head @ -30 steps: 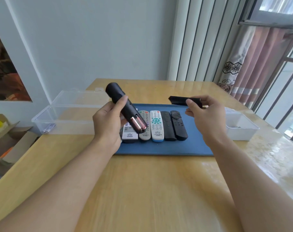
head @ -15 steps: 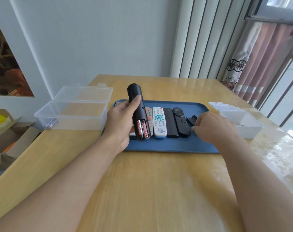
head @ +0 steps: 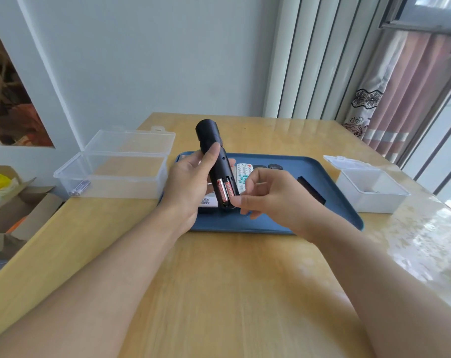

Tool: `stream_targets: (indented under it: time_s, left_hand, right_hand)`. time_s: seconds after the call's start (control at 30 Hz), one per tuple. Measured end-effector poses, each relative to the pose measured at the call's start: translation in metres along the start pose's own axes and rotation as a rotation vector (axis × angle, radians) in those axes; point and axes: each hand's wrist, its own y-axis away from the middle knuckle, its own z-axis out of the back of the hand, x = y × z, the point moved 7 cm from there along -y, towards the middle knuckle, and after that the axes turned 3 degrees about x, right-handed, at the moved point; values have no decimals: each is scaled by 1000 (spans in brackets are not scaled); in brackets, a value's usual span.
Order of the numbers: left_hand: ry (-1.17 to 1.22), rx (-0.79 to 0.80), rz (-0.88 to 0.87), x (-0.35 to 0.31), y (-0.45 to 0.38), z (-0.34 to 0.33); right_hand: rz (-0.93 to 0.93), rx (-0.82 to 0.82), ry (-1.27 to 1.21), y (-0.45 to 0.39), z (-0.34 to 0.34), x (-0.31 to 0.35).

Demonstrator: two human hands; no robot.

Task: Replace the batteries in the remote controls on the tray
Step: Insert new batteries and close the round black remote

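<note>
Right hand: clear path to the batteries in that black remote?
Probably yes. The left hand holds the black remote compartment-up, batteries exposed, cover off; the right hand has its fingertips beside them.

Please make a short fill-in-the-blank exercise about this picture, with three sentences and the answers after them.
1. The left hand holds up a black plastic remote control whose open compartment shows ____ red batteries.
2. The removed black battery cover lies on the dark ____ plastic tray.
3. The right hand brings its fingertips to the ____ end of the held remote, at the batteries.

Missing words: two; blue; lower
</note>
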Motion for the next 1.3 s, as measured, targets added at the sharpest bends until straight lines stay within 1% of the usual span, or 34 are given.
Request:
stream_targets:
  time_s: [0.07,0.13,0.27,0.33,0.43,0.53,0.6,0.73,0.8,0.9,1.0,1.07,1.17,1.3]
  left_hand:
    - [6,88,58,6,2,-9]
    - [1,144,91,10,4,-15]
    - [163,172,121,9,7,-19]
    - [164,171,124,11,6,-18]
    - [127,196,134,15,6,-21]
    - [130,220,165,19,6,-23]
    - [132,209,183,21,6,-21]
    - [160,192,225,24,8,-21]
    - [181,179,253,26,8,-21]
    - [207,171,278,27,10,-22]
    - [223,180,284,25,12,-24]
    - [243,201,279,23,12,-25]
    - [266,221,276,20,13,-27]
    - [301,190,263,19,11,-26]
  right_hand:
    - [8,-58,-78,0,4,0]
    - [32,-118,-51,0,7,2]
    - [204,-320,339,4,11,12]
    - [320,-379,453,4,10,16]
    - [413,-353,535,3,6,17]
    - [440,-317,570,4,4,18]
    - [477,-323,626,5,4,21]
    - [724,-354,888,17,-8,36]
    - [812,-349,973,21,-13,39]
    - [805,-347,968,20,-12,37]
    - [673,-375,787,13,1,31]
    - [624,-375,727,11,3,29]
    - [607,-381,698,8,2,29]
    - [632,-394,698,8,3,28]
